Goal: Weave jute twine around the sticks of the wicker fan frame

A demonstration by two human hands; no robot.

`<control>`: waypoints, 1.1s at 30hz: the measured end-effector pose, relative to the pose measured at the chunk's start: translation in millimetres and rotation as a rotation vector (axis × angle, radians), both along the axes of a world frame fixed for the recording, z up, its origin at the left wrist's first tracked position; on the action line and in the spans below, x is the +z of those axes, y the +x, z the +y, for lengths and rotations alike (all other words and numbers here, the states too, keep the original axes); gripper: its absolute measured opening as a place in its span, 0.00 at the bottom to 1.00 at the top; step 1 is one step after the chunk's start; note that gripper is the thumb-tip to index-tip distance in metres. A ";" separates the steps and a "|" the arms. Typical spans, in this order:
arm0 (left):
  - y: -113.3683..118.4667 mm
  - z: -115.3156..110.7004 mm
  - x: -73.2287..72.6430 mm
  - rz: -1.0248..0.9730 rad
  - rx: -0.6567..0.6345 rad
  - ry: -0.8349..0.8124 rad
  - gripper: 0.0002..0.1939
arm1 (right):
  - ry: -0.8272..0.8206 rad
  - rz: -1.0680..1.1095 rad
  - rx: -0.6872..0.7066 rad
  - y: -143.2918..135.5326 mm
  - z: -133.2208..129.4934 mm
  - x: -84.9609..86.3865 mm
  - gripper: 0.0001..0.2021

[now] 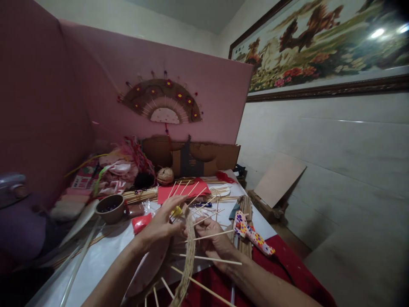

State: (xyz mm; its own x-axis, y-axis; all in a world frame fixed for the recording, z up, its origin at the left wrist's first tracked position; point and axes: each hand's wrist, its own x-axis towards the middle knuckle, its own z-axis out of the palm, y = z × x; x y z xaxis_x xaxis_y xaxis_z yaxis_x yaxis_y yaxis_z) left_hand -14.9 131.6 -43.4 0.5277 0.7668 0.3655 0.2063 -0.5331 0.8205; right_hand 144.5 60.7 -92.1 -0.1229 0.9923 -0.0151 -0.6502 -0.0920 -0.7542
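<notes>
A half-made fan with thin wooden sticks and a band of woven twine (191,243) is tilted on edge in front of me. My left hand (161,219) is closed on its far end, fingers against the sticks near a yellow piece (176,211). On the other side of the band, my right hand (212,238) has its fingers drawn together at the twine and sticks; its fingertips are partly hidden. The fan's pale rounded base (148,268) lies below my left forearm. To the right rests a flower-patterned glue gun (252,234).
Red paper (162,195), a ball of twine (165,175) and a brown cup of dark beads (110,209) lie behind my hands. A red packet (141,222) is at left. A finished fan (162,102) hangs on the pink board. Cardboard (220,157) stands below it.
</notes>
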 end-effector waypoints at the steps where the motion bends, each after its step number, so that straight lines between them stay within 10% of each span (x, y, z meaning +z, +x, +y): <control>1: 0.3 1.0 -1.0 0.001 0.045 0.008 0.23 | 0.006 -0.002 -0.001 0.1 -0.3 0.2 0.14; 10: 6.7 7.8 -19.0 0.108 0.173 0.073 0.10 | 0.030 -0.037 -0.038 -5.0 -8.4 8.8 0.16; 33: 6.7 11.6 -33.2 -0.139 0.047 -0.102 0.18 | 0.130 -0.331 -0.198 -2.1 -12.6 -0.1 0.10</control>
State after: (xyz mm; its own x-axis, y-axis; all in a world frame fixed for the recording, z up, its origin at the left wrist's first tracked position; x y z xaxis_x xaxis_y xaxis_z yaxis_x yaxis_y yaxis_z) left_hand -8.2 143.2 -76.6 0.4401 0.8264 0.3514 0.1096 -0.4378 0.8924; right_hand 142.4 48.2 -92.2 0.0616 0.9925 0.1052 -0.3662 0.1205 -0.9227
